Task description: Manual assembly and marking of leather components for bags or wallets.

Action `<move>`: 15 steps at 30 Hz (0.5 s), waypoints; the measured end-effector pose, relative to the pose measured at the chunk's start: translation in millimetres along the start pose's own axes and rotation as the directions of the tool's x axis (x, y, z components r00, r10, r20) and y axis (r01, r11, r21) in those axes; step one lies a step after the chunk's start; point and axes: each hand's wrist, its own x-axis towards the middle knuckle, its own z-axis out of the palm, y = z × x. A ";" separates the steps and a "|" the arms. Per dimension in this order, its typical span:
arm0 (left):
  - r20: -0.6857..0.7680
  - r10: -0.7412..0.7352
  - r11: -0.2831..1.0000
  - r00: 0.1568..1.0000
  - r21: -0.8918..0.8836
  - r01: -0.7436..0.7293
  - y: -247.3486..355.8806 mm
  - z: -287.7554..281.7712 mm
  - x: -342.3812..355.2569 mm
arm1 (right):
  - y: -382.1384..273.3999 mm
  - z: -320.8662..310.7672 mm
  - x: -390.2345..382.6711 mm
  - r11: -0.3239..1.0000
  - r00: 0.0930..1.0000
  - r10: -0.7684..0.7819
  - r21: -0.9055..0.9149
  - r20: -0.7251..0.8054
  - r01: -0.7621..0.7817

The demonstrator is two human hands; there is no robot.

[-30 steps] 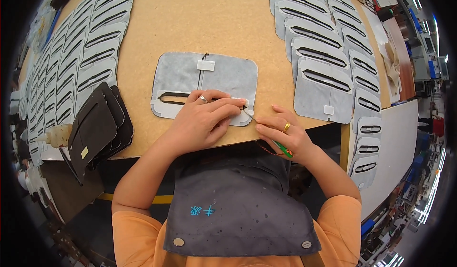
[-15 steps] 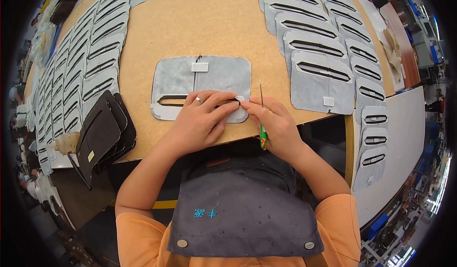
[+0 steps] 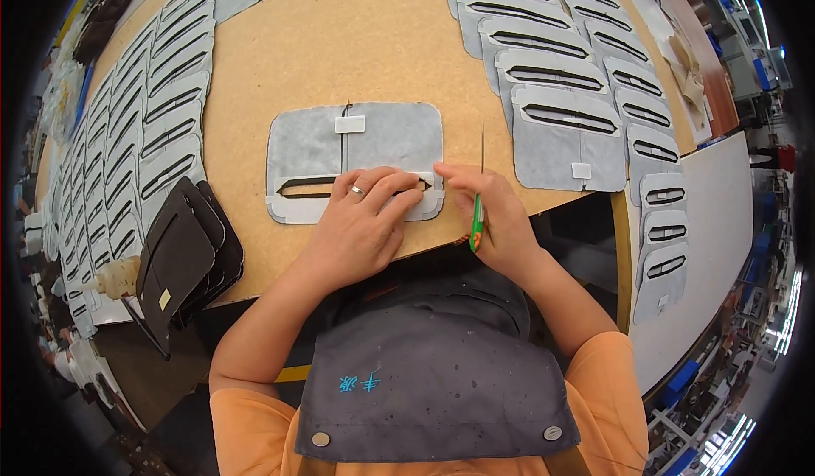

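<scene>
A grey rounded panel (image 3: 386,145) lies flat on the tan worktop, with a black-edged slot along its near side and a small white tab near its far edge. My left hand (image 3: 361,226) rests on its near part, fingers bent and slightly apart over the right half of the slot. Just off the panel's right edge is my right hand (image 3: 503,221), closed round a thin pointed awl (image 3: 477,223) with a green handle. The awl's metal shaft points away from me, and the forefinger reaches toward the panel's corner.
Overlapping rows of similar slotted panels lie on the left (image 3: 174,103) and right (image 3: 564,141). Dark brown panels (image 3: 182,243) are stacked at the left front edge beside a cream-coloured bottle (image 3: 117,277). A white side table (image 3: 713,221) stands at the right.
My right hand has drawn back rightward from the slot's end, off the panel, still with the awl. My left hand stays on the panel. The whole view has shifted slightly.
</scene>
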 end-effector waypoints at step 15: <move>-0.013 -0.113 0.946 0.994 -0.309 0.103 -6.3 -5.9 -6.3 | -11.0 -0.3 -11.6 0.932 0.966 -0.102 -0.317 0.237 0.176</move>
